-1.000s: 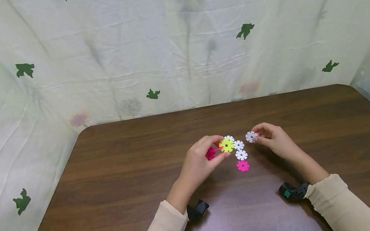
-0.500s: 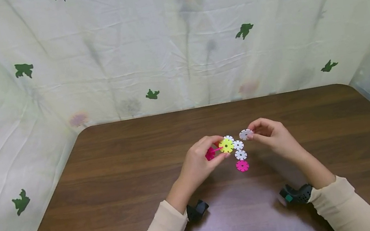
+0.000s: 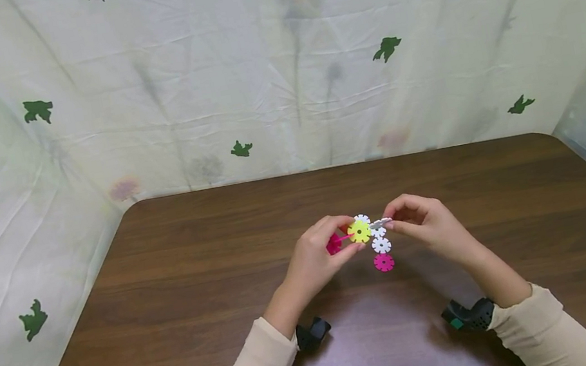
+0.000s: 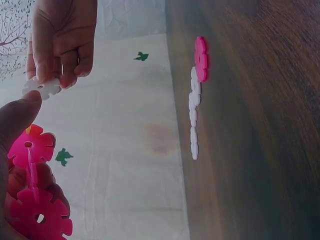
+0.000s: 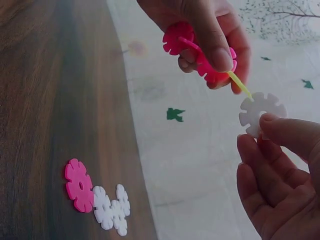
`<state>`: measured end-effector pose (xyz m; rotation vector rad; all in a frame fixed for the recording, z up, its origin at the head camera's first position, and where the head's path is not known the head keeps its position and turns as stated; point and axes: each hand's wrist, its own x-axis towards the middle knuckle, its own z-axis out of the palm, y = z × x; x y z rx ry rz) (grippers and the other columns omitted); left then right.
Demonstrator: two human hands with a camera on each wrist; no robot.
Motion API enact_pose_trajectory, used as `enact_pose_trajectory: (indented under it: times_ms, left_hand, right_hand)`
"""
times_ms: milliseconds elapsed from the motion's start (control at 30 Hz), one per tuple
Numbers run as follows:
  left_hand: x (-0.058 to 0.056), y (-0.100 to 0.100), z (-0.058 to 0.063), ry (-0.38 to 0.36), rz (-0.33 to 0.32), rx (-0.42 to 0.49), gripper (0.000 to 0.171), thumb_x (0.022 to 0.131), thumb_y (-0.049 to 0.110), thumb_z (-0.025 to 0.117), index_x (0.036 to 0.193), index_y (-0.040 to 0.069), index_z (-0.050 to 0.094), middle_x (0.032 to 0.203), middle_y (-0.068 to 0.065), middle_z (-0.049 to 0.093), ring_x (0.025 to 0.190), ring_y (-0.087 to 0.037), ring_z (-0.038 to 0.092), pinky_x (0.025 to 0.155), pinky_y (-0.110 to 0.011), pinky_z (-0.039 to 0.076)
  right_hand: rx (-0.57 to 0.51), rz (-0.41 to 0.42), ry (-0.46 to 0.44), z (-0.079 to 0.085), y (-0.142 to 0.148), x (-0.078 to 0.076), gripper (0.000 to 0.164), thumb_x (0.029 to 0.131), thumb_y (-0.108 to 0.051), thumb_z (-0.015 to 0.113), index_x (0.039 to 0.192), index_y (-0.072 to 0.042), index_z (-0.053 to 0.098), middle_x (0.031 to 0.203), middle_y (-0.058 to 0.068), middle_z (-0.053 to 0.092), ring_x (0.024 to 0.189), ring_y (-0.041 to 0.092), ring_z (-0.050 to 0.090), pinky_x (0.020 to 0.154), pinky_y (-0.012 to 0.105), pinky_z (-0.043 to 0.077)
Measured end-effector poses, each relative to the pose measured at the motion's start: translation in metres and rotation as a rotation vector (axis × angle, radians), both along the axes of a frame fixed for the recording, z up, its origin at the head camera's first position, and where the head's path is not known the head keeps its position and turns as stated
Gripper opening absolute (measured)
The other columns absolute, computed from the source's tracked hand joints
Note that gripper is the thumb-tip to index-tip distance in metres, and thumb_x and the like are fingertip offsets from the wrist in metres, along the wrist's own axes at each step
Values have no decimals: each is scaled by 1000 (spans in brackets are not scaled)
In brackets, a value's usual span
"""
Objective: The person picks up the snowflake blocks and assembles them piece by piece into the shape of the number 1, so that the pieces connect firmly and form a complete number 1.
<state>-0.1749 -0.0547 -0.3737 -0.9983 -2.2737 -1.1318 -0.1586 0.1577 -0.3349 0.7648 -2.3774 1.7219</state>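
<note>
My left hand point(image 3: 311, 255) holds a small joined piece of notched plastic discs. Its pink discs point(image 4: 40, 215) lie against the fingers, and a yellow disc point(image 3: 359, 232) sticks out past the fingertips. Between thumb and fingers, my right hand point(image 3: 435, 228) pinches a white notched disc point(image 5: 257, 107) by its edge. In the right wrist view that disc meets the end of the yellow one, at an angle to it. Both hands are raised above the table.
On the brown wooden table point(image 3: 224, 326) lie a pink disc point(image 3: 384, 262) and several white discs point(image 3: 381, 246) in a row. A pale curtain point(image 3: 275, 81) with green leaf shapes stands behind the table. Black wrist cameras point(image 3: 313, 333) sit on both wrists.
My right hand has moved left with the white disc, bringing it to the yellow one and turning it nearly edge-on in the head view. My left hand stays almost still.
</note>
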Motion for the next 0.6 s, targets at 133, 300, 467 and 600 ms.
enact_pose_trajectory:
  times_ms: [133,300,467,600]
  left_hand:
    - [0,1,0,4,-14,8,37,69,10,78,101,4,62,87,-1,60,71,-9,53,62,-12,43]
    - [1,2,1,15,-18,3,36,70,12,78,100,3,62,88,-1,61,71,-12,55,63,-11,42]
    - [2,2,1,26,-26,1,36,69,11,78,100,3,62,90,-1,61,71,-8,54,63,-9,41]
    - [2,2,1,26,-39,4,36,68,10,79,99,3,62,90,-1,61,71,-4,51,62,-10,41]
  right_hand:
    - [-1,17,25,0,-1,1,14,77,14,61,88,6,58,84,15,57,71,21,57,62,24,50]
    - [2,35,103,-3,-1,0,15,75,14,62,87,5,60,84,13,57,73,17,57,62,27,51]
    - [-28,50,186,-17,2,-7,20,72,17,63,85,1,64,83,9,60,72,15,56,59,24,49]
    - [-27,41,215,-10,-3,-2,21,70,20,63,82,3,64,81,11,60,70,15,55,57,21,48]
